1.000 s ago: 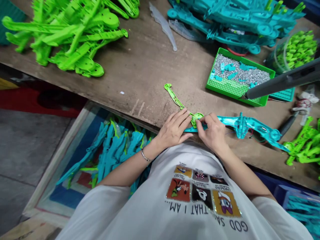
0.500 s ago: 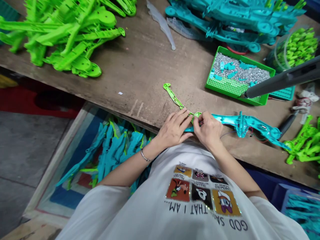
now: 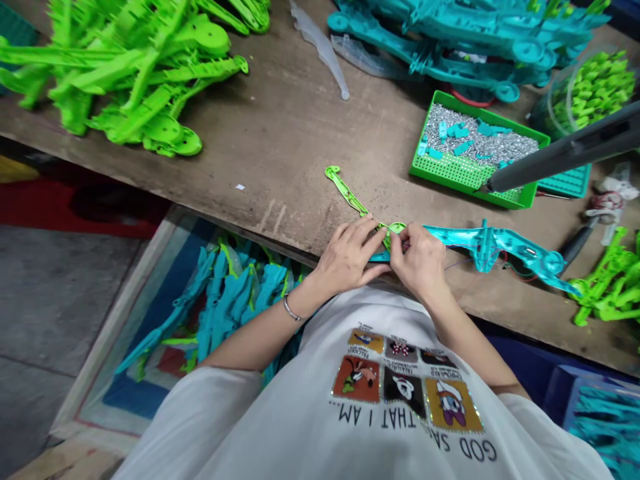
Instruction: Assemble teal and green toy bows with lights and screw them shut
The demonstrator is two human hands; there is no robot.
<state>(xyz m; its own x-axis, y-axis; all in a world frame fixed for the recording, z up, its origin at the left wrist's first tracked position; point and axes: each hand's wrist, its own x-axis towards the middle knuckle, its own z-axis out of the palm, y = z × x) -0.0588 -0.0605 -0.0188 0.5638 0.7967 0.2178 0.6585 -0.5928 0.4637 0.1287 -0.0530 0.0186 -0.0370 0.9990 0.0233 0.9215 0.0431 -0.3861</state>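
Fingers of the right hand point(image 3: 419, 260) bend at the green piece point(image 3: 346, 192), slightly nearer the left hand point(image 3: 346, 259) than a second ago; whether they pinch it, I can't tell. The left's, outstretched, stay over it, beside the teal frame point(image 3: 484, 247) on the surface point(image 3: 280, 127): steadying, I judge.

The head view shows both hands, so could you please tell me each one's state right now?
Left hand: open, laid over the green plastic.
Right hand: closed against the green plastic; whether it holds anything cannot be told.
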